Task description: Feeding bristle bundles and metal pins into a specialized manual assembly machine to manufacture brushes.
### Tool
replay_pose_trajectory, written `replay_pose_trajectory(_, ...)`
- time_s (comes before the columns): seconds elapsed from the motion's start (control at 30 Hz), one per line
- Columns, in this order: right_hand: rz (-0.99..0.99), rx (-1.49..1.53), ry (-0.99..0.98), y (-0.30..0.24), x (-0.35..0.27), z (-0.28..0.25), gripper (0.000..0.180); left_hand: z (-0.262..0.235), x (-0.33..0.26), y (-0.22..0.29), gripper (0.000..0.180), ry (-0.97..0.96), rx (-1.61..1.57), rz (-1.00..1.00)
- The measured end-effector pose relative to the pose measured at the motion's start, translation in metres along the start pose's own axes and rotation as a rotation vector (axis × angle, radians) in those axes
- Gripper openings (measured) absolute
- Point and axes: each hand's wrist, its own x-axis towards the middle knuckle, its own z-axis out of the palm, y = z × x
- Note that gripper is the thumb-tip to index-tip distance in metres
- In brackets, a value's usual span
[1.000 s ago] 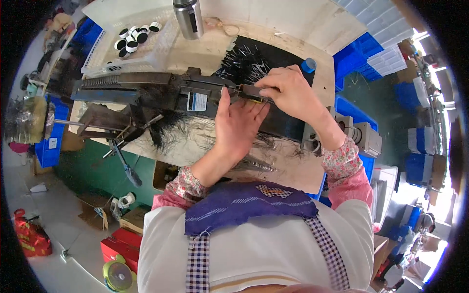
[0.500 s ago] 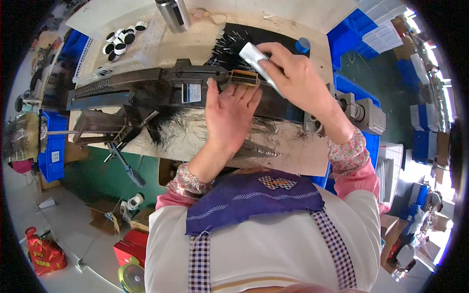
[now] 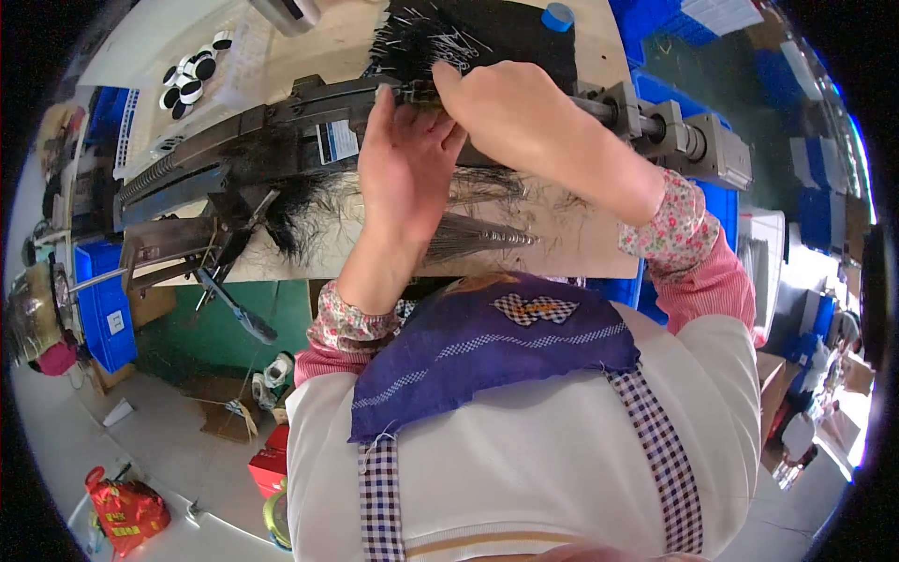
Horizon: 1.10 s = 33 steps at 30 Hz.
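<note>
A long dark metal machine (image 3: 234,131) lies across the wooden bench, with a white label (image 3: 339,142) on its front. My left hand (image 3: 407,173) rests palm up against the machine's middle, thumb apart and fingers stretched along its edge. Beside those fingertips, my right hand (image 3: 510,108) is bent down with its fingers curled; its fingertips are mostly hidden, and whatever they may hold is out of sight. Behind the hands, a black cloth (image 3: 524,47) carries small tufts with pale ends. A bundle of dark bristles (image 3: 478,234) lies in front of the machine.
At the back left, a white plastic basket (image 3: 136,131) holds several black-and-white round pieces (image 3: 192,84). A metal flask (image 3: 286,13) and a blue cap (image 3: 557,17) stand farther back. Loose black fibres (image 3: 290,220) litter the bench. A grey cylindrical unit (image 3: 716,150) ends the machine at right.
My right hand has turned downward and come in to the left hand's fingertips. The white piece it held is no longer visible. The view has shifted so the bench sits higher.
</note>
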Motion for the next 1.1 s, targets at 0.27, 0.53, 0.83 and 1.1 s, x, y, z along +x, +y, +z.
replay_pose_trajectory(0.27, 0.364, 0.406, -0.403, -0.016, -0.129, 0.024, 0.021, -0.007, -0.007, -0.049, 0.021, 0.038, -0.073, 0.121)
replay_pose_trajectory(0.53, 0.525, 0.456, -0.459, -0.029, -0.159, 0.084, 0.024, -0.014, -0.065, -0.049, 0.044, -0.222, 0.137, -0.173)
replay_pose_trajectory(0.83, 0.528, 0.774, 0.095, 0.004, -0.135, 0.020, 0.018, -0.217, -0.180, 0.138, 0.071, 1.275, 2.550, 0.598)
replay_pose_trajectory(1.1, 0.602, 1.126, 0.068, 0.025, -0.117, -0.010, 0.011, -0.262, -0.205, 0.134, 0.076, 1.538, 1.817, 0.541)
